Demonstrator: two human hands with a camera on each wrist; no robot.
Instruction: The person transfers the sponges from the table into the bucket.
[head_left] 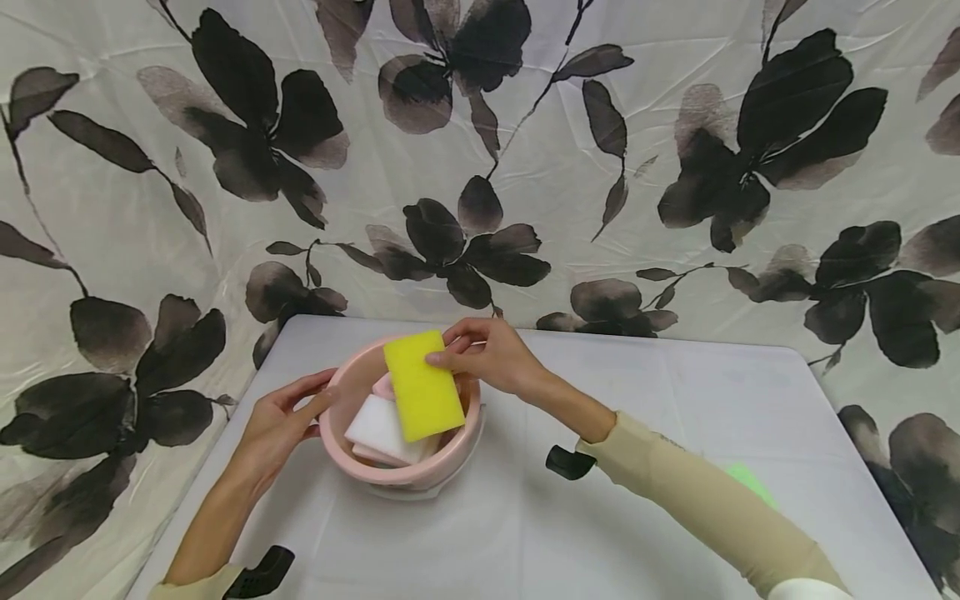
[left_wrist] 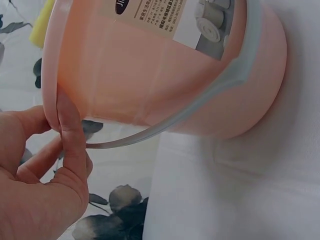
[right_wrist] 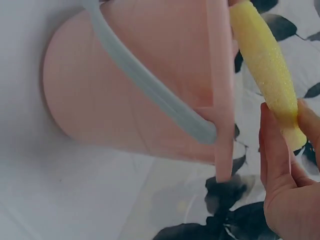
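Note:
A pink bucket (head_left: 393, 476) stands upright on the white-covered table. My left hand (head_left: 283, 417) pinches its rim at the left, thumb on one side and fingers on the other. Between thumb and fingers, my right hand (head_left: 491, 354) holds a yellow sponge (head_left: 423, 387) by its edge. Tilted over the bucket's mouth, the sponge hides part of the inside; in the right wrist view the sponge (right_wrist: 270, 65) shows edge-on beyond the rim. Inside the bucket lie a white folded piece (head_left: 378, 427) and a pink piece (head_left: 384, 387). A grey handle (left_wrist: 170, 122) hangs down the bucket's side.
A light green thing (head_left: 750, 482) lies on the table, partly behind the right sleeve (head_left: 697, 483). Flower-patterned cloth (head_left: 570, 208) hangs behind the table (head_left: 637, 375) and along its left. A printed label (left_wrist: 165, 20) is on the bucket's wall.

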